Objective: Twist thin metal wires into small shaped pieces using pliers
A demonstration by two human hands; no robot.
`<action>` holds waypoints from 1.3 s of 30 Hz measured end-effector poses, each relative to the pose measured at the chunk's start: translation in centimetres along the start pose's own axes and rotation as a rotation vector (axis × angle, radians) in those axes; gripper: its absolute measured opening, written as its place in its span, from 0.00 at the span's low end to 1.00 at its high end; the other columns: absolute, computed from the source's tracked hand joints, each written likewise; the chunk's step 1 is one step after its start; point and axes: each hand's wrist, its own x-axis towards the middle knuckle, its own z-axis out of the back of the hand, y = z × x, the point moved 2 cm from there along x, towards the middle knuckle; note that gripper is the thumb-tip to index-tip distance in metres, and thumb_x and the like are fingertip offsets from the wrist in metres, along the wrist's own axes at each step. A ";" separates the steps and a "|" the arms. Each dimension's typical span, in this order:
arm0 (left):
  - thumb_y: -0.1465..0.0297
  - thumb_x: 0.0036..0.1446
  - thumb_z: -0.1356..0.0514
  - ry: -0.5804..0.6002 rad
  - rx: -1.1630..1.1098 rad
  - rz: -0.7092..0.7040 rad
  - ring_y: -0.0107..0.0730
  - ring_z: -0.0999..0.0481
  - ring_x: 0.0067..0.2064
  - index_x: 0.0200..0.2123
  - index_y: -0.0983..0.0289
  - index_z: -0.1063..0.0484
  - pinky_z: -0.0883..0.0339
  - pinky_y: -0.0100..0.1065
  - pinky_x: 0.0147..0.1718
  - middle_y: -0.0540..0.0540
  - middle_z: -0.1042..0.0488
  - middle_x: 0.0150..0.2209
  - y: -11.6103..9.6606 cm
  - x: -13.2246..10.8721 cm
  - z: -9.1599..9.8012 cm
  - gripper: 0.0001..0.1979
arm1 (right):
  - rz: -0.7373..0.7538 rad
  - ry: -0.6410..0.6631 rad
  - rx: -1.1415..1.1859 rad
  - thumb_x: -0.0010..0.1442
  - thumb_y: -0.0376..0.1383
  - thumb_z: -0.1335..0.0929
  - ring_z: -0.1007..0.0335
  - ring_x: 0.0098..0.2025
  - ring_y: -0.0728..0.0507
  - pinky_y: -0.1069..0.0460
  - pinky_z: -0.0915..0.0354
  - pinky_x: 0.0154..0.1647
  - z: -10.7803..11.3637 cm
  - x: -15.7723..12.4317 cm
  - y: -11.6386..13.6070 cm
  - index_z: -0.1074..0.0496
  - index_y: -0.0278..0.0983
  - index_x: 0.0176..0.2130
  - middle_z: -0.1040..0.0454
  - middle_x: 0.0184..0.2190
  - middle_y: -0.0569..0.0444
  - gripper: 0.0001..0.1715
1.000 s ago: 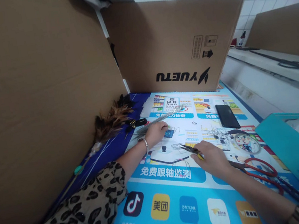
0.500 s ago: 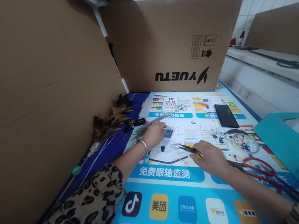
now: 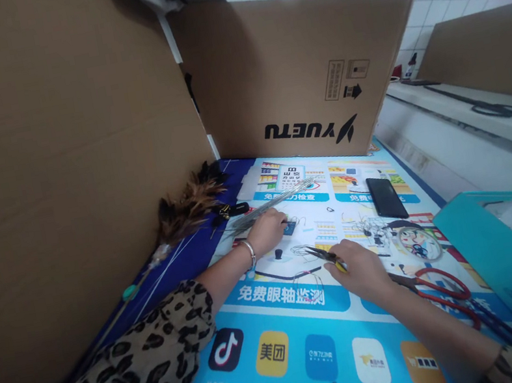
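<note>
My right hand (image 3: 358, 266) is wrapped round needle-nose pliers (image 3: 324, 255) with yellow handles, their dark jaws slightly apart and aimed left. A loose coil of thin wire (image 3: 299, 250) lies at the jaw tips. My left hand (image 3: 269, 231) rests on the printed sheet farther left, palm down, its fingers pinched together. Whatever is between those fingers is too small to make out. Short bits of thin wire (image 3: 295, 221) lie just right of the fingertips. A bundle of long straight wires (image 3: 282, 198) stretches behind this hand. Below the pliers lie some pinkish wire loops (image 3: 309, 288).
A black phone (image 3: 386, 197), tangled wire (image 3: 366, 230), a round clear dish (image 3: 418, 243) and red-handled scissors (image 3: 443, 284) lie on the right, beside a teal folder (image 3: 507, 266). Cardboard panels (image 3: 294, 72) wall the back and left. A feather duster (image 3: 189, 206) lies along the left.
My left hand has shifted very slightly to the right. My right hand and the pliers look unmoved.
</note>
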 end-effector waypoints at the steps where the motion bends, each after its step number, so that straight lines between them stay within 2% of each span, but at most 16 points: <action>1: 0.71 0.51 0.44 -0.003 0.019 -0.029 0.38 0.30 0.40 0.30 0.65 0.27 0.39 0.34 0.43 0.58 0.28 0.34 -0.1 0.0 0.0 0.07 | -0.003 -0.002 0.005 0.57 0.45 0.40 0.38 0.39 0.45 0.55 0.44 0.34 0.0 0.0 0.0 0.34 0.39 0.40 0.33 0.35 0.52 0.15; 10: 0.68 0.52 0.46 0.052 0.044 -0.166 0.36 0.31 0.40 0.32 0.63 0.26 0.40 0.33 0.44 0.55 0.27 0.35 -1.4 -0.4 1.2 0.09 | -0.046 -0.043 0.114 0.56 0.46 0.39 0.37 0.37 0.46 0.54 0.44 0.35 -0.1 0.1 -0.6 0.34 0.39 0.40 0.33 0.35 0.53 0.16; 15: 0.67 0.52 0.45 0.250 0.014 -0.298 0.32 0.31 0.36 0.33 0.61 0.26 0.40 0.30 0.38 0.54 0.28 0.33 -2.7 -1.2 1.0 0.09 | -0.063 -0.062 0.164 0.56 0.46 0.38 0.37 0.36 0.46 0.55 0.44 0.34 -0.2 0.3 -1.1 0.33 0.40 0.39 0.33 0.34 0.54 0.16; 18: 0.65 0.50 0.43 0.341 0.031 -0.306 0.32 0.31 0.35 0.33 0.62 0.27 0.41 0.29 0.35 0.54 0.29 0.33 -3.0 -1.7 0.6 0.09 | -0.061 -0.069 0.169 0.55 0.46 0.38 0.37 0.37 0.46 0.55 0.44 0.34 -0.3 0.3 -1.2 0.33 0.40 0.40 0.33 0.34 0.54 0.16; 21: 0.63 0.49 0.42 0.379 0.067 -0.285 0.32 0.32 0.35 0.34 0.63 0.27 0.41 0.29 0.35 0.54 0.30 0.34 -3.1 -1.9 0.3 0.11 | -0.056 -0.074 0.176 0.55 0.46 0.38 0.37 0.36 0.46 0.54 0.45 0.34 -0.4 0.3 -1.2 0.33 0.40 0.40 0.33 0.34 0.54 0.16; 34: 0.68 0.52 0.45 0.374 0.082 -0.279 0.31 0.31 0.35 0.30 0.63 0.27 0.42 0.28 0.36 0.53 0.28 0.32 -3.3 -1.9 0.2 0.08 | -0.043 -0.092 0.176 0.54 0.46 0.37 0.38 0.34 0.47 0.55 0.46 0.32 -0.5 0.4 -1.3 0.33 0.40 0.38 0.34 0.32 0.55 0.15; 39: 0.67 0.54 0.47 0.303 0.140 -0.271 0.32 0.30 0.35 0.33 0.61 0.26 0.43 0.28 0.35 0.53 0.26 0.33 -3.3 -2.0 0.6 0.10 | -0.041 -0.104 0.167 0.54 0.46 0.36 0.38 0.33 0.47 0.55 0.46 0.31 -0.6 0.3 -1.3 0.33 0.40 0.38 0.34 0.32 0.55 0.15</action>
